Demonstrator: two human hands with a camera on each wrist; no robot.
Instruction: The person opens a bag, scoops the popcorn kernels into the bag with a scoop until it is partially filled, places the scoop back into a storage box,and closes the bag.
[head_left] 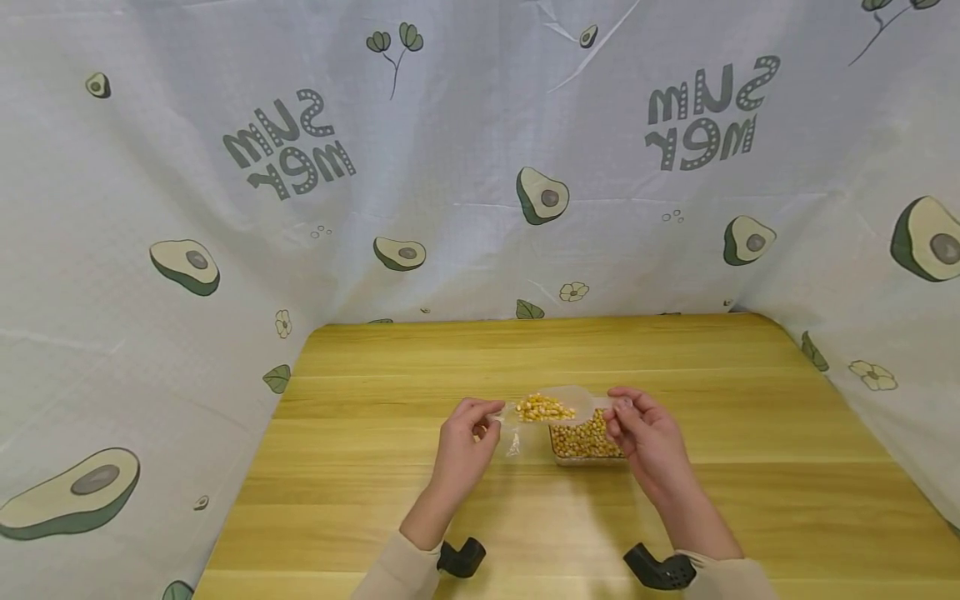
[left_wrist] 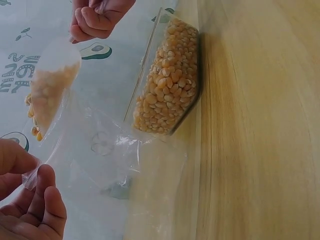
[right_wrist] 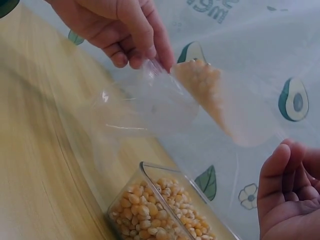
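Observation:
In the head view my right hand (head_left: 651, 446) pinches the handle of a translucent white scoop (head_left: 582, 402). Yellow corn kernels (head_left: 543, 408) fill the scoop's left part, and its tip overlaps the mouth of a clear plastic bag (left_wrist: 102, 160). My left hand (head_left: 465, 447) pinches the bag's upper edge between thumb and fingers; the bag hangs limp below it, with no kernels showing inside. Beneath the scoop and close to my right hand, a clear rectangular container (head_left: 592, 461) full of corn kernels sits on the table, partly hidden by the scoop and hand.
The wood-grain table (head_left: 360, 483) extends to both sides and behind the container. A pale curtain (head_left: 457, 167) printed with avocados encloses the back and sides. Black wrist mounts (head_left: 462, 558) project from both sleeves, low over the table.

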